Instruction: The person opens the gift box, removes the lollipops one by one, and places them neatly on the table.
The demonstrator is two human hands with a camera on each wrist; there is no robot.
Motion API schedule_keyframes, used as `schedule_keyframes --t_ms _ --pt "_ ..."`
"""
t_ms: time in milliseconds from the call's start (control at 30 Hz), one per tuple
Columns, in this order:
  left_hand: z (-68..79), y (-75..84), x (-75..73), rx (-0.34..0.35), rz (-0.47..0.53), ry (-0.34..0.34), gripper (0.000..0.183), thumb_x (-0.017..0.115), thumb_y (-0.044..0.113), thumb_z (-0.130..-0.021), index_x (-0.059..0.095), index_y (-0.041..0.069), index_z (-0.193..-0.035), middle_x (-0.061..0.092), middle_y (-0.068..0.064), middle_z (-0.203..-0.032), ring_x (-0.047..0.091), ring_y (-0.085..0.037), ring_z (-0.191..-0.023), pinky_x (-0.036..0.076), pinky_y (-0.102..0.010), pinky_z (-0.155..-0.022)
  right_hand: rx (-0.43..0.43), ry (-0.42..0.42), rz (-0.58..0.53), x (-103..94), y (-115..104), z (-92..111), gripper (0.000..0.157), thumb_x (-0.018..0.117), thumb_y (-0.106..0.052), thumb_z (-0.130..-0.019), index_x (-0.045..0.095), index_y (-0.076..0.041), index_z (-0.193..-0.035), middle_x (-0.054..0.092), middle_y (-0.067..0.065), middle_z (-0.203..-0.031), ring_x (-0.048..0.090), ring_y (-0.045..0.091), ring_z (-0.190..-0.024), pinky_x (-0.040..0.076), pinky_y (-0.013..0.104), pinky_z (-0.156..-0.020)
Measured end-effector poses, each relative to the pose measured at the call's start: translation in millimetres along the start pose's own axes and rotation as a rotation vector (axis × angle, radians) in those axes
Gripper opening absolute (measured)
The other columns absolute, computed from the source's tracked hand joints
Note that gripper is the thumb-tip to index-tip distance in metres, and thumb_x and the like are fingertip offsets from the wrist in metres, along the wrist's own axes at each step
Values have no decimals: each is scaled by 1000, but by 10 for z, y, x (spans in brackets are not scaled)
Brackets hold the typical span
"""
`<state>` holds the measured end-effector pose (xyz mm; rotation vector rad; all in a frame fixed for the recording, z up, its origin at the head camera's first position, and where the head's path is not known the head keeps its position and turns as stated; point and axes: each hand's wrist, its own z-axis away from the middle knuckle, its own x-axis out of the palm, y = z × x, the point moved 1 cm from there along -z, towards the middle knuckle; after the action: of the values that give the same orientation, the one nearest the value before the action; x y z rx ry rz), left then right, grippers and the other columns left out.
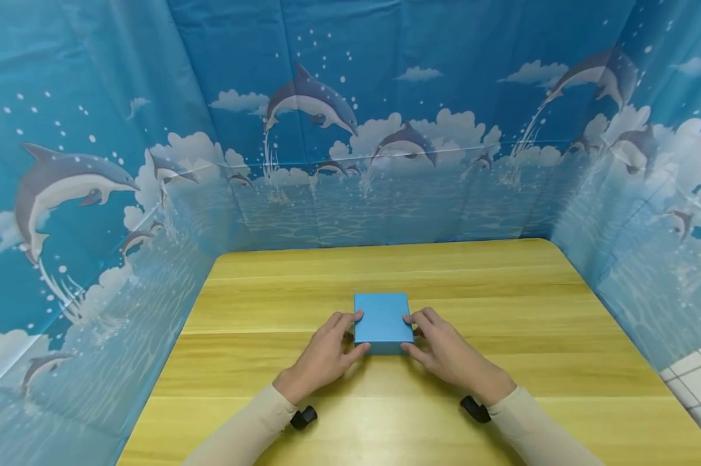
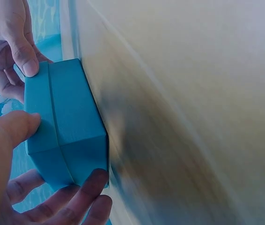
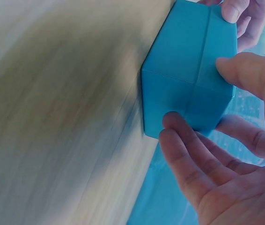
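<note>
A square blue box (image 1: pixel 381 317) with a lid seam near its top sits on the wooden table (image 1: pixel 385 421). On its left side my left hand (image 1: pixel 325 353) holds it, thumb on the front face by the lid and fingers along the side. My right hand (image 1: pixel 452 353) holds the opposite side in the same manner. In the left wrist view, the thumb touches the lid band of the box (image 2: pixel 81 103) and the fingertips lie at its lower side. The right wrist view shows the box (image 3: pixel 179 51) with its lid on; what is inside is hidden.
A curtain (image 1: pixel 350 213) printed with dolphins and clouds hangs around the back and sides of the table. Dark wrist devices (image 1: pixel 303 417) sit by both cuffs. White floor tiles (image 1: pixel 700 382) show at the far right.
</note>
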<state>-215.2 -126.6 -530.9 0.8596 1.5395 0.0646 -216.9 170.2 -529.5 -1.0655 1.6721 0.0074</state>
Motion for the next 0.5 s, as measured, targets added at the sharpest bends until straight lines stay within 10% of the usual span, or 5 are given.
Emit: schedule_keyframes --t_ms 500 --pt "105 84 -2 17 -3 3 72 75 43 -116 51 10 -176 68 -16 -156 74 -25 -126 68 -43 -107 99 -74 15 -72 -136 70 46 90 -17 -106 68 -1 -143 71 18 -139 84 29 -111 73 39 -92"
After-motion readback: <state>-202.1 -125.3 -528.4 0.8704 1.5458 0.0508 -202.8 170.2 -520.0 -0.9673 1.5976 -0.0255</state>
